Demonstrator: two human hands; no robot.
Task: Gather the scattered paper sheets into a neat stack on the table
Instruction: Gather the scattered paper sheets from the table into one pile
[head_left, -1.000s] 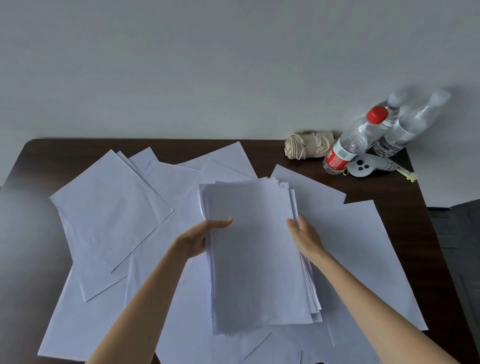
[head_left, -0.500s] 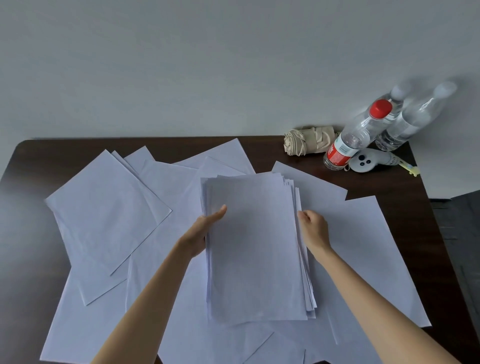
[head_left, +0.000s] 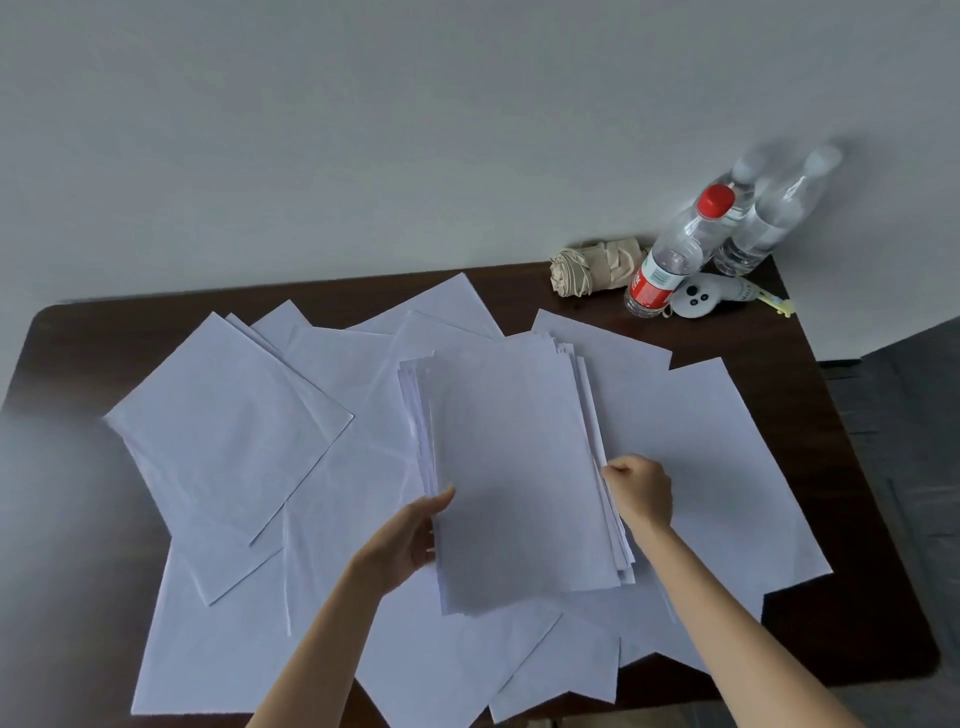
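Holding stack (head_left: 514, 467) | left grip (head_left: 402, 540): left edge | right grip (head_left: 641, 493): right edge

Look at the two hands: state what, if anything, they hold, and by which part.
Both hands hold the paper stack by its long edges: left hand on the left edge, right hand on the right edge.

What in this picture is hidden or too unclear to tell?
Head view:
- Left hand fingers: under the paper stack; only the thumb shows.
- Right hand fingertips: tucked behind the stack's edge.
- Sheet count in the stack: edges too fine.
- Clear bottles at the back: tops blurred.
- Loose sheets nearest the person: cut off by the bottom edge.
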